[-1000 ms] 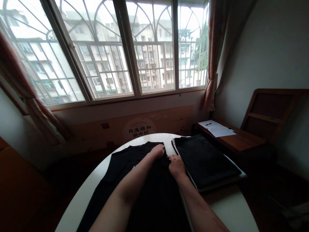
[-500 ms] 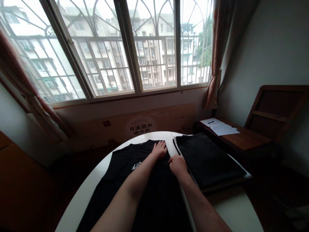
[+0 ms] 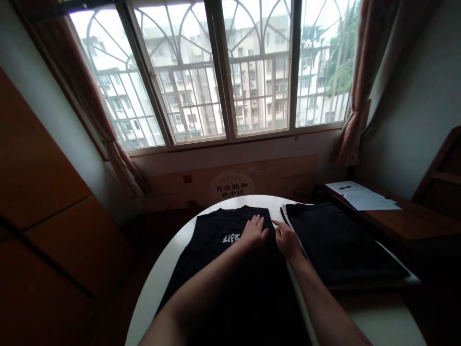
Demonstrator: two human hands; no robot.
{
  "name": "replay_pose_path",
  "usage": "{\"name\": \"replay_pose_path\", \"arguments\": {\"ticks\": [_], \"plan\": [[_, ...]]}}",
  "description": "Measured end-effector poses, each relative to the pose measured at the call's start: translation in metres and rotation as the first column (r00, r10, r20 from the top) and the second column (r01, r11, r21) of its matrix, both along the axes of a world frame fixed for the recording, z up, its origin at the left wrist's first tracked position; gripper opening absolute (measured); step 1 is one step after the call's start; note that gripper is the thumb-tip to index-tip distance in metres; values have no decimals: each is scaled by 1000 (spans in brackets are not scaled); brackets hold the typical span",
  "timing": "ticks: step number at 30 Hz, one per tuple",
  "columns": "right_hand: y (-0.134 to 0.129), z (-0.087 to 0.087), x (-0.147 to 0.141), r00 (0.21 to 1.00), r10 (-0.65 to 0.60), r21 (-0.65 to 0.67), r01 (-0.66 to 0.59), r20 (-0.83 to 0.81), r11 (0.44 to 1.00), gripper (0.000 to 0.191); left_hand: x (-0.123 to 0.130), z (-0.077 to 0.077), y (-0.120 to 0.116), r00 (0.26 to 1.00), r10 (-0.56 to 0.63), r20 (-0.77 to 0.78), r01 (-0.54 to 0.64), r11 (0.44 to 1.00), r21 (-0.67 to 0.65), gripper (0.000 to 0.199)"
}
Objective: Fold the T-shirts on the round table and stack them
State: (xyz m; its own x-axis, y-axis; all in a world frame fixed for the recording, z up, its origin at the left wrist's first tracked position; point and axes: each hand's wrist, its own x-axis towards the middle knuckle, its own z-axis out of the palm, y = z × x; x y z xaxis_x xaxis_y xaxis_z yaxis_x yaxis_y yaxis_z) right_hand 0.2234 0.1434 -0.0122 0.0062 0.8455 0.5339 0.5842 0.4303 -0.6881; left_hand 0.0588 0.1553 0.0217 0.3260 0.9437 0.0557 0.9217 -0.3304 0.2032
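Observation:
A black T-shirt (image 3: 212, 269) with white lettering on its chest lies spread on a round white table (image 3: 154, 269), its neckline toward the window. My left hand (image 3: 255, 231) rests flat on the upper right of the shirt, fingers stretched out, and its forearm crosses the front. Beside the shirt's right edge is my right hand (image 3: 287, 239), fingers loosely bent and apart, with nothing visible in them. Just right of that hand sits a stack of folded dark cloth (image 3: 345, 245) with a pale edge showing along its left side.
A wooden side table (image 3: 414, 221) with papers (image 3: 363, 196) stands at the right, near a wooden chair back (image 3: 441, 168). An orange-brown cabinet (image 3: 43, 202) is at the left. Behind the table are a printed board (image 3: 273, 180) and a barred window (image 3: 230, 139) with tied curtains (image 3: 351, 139).
The view has swung left, so everything sits farther right. My left hand has slid slightly down the shirt, showing more lettering. My right hand's fingers have loosened from a curl at the shirt's edge.

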Motion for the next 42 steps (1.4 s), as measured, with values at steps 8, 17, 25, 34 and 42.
{"name": "replay_pose_path", "arguments": {"ticks": [8,17,25,34,42], "plan": [[-26,80,14,994,-18,174,37,-109,984,36,-146,107,-110,999,36,30,-31,988,-154,45],[-199,100,85,868,462,-277,-405,182,871,36,-236,84,-289,884,279,374,-300,954,-4,38],[-337,-4,131,812,451,-491,-241,370,837,46,-248,-16,-413,917,251,311,-355,870,343,33],[-342,-1,100,879,305,-373,-162,366,914,39,-248,-71,-451,885,325,334,-427,852,302,55],[-348,-25,82,933,57,-356,78,355,931,39,-255,-58,-442,726,434,534,-628,734,258,39]]}}
